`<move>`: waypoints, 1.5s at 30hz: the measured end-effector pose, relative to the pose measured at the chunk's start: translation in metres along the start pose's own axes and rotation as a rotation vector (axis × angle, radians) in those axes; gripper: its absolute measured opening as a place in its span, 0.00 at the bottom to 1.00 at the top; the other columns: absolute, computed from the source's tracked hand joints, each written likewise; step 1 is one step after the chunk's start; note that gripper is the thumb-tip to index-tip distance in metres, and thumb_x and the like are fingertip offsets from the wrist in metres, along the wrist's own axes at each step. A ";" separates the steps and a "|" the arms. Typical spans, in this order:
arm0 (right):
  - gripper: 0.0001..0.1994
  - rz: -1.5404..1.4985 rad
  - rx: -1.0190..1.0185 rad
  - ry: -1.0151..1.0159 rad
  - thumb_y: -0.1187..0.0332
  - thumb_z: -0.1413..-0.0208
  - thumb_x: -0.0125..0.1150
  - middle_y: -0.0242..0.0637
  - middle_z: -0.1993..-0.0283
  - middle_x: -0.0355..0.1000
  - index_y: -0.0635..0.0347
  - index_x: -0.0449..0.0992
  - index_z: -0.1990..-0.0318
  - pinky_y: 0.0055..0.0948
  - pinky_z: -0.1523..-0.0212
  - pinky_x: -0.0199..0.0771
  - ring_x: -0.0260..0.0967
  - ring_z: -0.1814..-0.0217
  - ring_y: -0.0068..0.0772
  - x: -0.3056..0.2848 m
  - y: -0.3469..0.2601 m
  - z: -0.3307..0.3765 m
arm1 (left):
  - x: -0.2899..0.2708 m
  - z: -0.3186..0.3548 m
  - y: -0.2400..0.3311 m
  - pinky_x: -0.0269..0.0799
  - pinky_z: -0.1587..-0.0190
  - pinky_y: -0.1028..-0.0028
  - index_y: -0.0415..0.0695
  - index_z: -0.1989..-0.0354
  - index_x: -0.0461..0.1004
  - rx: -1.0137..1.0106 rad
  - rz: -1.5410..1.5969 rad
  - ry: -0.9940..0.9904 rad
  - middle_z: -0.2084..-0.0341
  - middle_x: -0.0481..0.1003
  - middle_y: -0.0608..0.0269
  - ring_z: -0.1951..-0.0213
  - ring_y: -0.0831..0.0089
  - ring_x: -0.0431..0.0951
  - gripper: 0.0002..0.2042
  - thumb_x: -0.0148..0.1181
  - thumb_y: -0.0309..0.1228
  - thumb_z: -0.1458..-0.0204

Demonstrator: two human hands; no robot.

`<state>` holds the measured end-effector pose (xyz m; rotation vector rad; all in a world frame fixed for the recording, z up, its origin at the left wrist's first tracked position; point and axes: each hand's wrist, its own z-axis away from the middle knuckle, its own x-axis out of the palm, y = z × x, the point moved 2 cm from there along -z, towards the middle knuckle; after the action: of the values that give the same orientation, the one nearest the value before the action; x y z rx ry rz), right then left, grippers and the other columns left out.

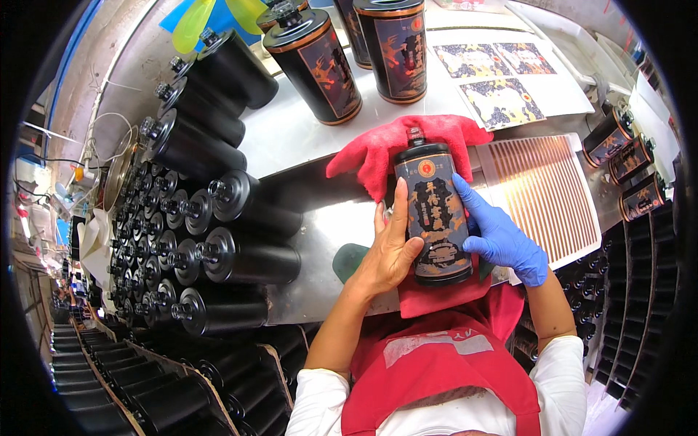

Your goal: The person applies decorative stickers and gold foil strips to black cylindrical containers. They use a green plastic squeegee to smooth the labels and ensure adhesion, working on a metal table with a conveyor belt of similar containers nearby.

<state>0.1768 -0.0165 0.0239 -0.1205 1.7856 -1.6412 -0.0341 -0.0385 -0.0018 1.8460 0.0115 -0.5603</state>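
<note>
A black bottle [436, 211] with a dark, gold-figured label and a narrow neck lies in front of me, its neck pointing away. My bare left hand [389, 251] grips its left side, fingers stretched along the edge and thumb on the label. On the other side my right hand [502, 236], in a blue glove, holds the bottle with its thumb near the lower label. Underneath is a red cloth [385, 149], spread out past the bottle's neck and showing again below its base. The fingertips beneath the bottle are hidden.
Unlabelled black bottles [251, 254] crowd the left side. Labelled bottles [320, 73] stand on the white ledge ahead. A sheet with copper stripes [542, 196] and a sheet of patterned labels [502, 80] lie to the right. More labelled bottles [609, 138] stand at far right.
</note>
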 end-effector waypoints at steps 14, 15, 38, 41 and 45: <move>0.51 -0.083 0.023 0.009 0.47 0.59 0.67 0.52 0.39 0.60 0.48 0.41 0.30 0.41 0.40 0.61 0.61 0.39 0.57 -0.010 -0.009 -0.028 | -0.009 -0.017 0.000 0.42 0.35 0.58 0.37 0.32 0.28 -0.011 0.065 0.044 0.36 0.50 0.38 0.40 0.42 0.53 0.46 0.41 0.59 0.44; 0.52 -0.053 0.035 0.011 0.48 0.60 0.68 0.52 0.39 0.60 0.48 0.41 0.30 0.41 0.40 0.61 0.60 0.38 0.57 -0.012 -0.012 -0.028 | -0.008 -0.016 -0.002 0.43 0.35 0.58 0.36 0.32 0.28 -0.003 0.072 0.045 0.36 0.50 0.38 0.40 0.42 0.53 0.46 0.41 0.59 0.44; 0.18 -0.474 0.281 0.381 0.82 0.57 0.62 0.34 0.65 0.73 0.61 0.70 0.56 0.25 0.60 0.75 0.72 0.63 0.23 -0.050 -0.036 0.017 | -0.041 0.076 -0.012 0.63 0.51 0.58 0.38 0.53 0.67 -0.447 -0.669 0.244 0.57 0.69 0.46 0.54 0.49 0.67 0.25 0.68 0.33 0.58; 0.13 0.156 -0.282 -0.157 0.72 0.54 0.65 0.37 0.66 0.75 0.54 0.75 0.58 0.30 0.67 0.74 0.74 0.66 0.35 -0.011 -0.099 0.002 | -0.041 0.079 -0.015 0.71 0.62 0.69 0.38 0.54 0.68 -0.380 -0.472 0.296 0.68 0.74 0.53 0.67 0.57 0.75 0.21 0.66 0.27 0.57; 0.12 0.589 -0.481 0.214 0.70 0.55 0.64 0.34 0.66 0.74 0.51 0.76 0.60 0.35 0.66 0.72 0.72 0.65 0.40 -0.036 -0.094 -0.083 | -0.048 0.063 0.004 0.71 0.62 0.72 0.39 0.57 0.73 -0.350 -0.182 0.424 0.68 0.76 0.53 0.66 0.64 0.77 0.15 0.65 0.25 0.55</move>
<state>0.1230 0.0534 0.1199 0.3484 2.0897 -0.8219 -0.0991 -0.0832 0.0052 1.5949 0.5333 -0.2589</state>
